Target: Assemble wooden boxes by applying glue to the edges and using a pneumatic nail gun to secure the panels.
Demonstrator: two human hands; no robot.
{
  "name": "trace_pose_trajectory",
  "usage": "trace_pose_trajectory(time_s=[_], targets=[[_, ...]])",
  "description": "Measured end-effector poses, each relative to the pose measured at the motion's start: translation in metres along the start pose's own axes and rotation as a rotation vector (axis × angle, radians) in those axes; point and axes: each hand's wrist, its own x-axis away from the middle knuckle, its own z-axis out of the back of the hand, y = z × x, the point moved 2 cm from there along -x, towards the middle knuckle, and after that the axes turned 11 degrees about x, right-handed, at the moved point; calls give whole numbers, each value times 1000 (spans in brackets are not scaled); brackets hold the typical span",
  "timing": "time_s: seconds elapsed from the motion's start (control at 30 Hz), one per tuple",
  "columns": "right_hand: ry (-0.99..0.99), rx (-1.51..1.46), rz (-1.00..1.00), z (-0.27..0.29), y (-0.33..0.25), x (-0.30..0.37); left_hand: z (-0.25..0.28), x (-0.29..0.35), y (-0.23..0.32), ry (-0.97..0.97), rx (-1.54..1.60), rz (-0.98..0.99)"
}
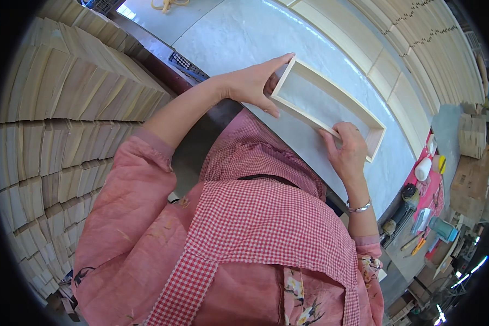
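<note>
A long, narrow rectangular frame of pale wood is tilted on the grey marbled tabletop, which shows through its middle. My left hand spans the frame's left short end. Its index finger reaches the far corner and its thumb lies by the near corner, with other fingers bent against the end piece. Around the near long side, toward the right end, my right hand is closed, thumb outside and fingers over the top edge. The undersides of the fingers are partly hidden.
Pale flat wooden pieces line the table's far side, with tall stacks of boards behind. More stacked boards rise at my left. At right lie a white bottle, a dark power tool and orange-handled cutters.
</note>
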Motion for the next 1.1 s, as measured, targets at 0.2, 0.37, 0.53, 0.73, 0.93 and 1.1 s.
trace_pose_trajectory(time_s=[0.2, 0.37, 0.53, 0.73, 0.93, 1.1], targets=[[25, -61, 97, 2, -21, -18, 10, -2, -1, -93, -142, -58], [97, -211, 299, -13, -74, -61, 12, -3, -3, -73, -89, -93], [73, -270, 392, -29, -74, -62, 11, -3, -1, -77, -73, -34], [20, -284, 359, -27, -75, -61, 13, -4, 3, -115, -50, -101], [-98, -388, 326, -4, -79, -133, 18, -3, 4, -71, -28, -276], [111, -346, 414, -69, -98, -302, 13, -9, -2, -38, -457, -345]])
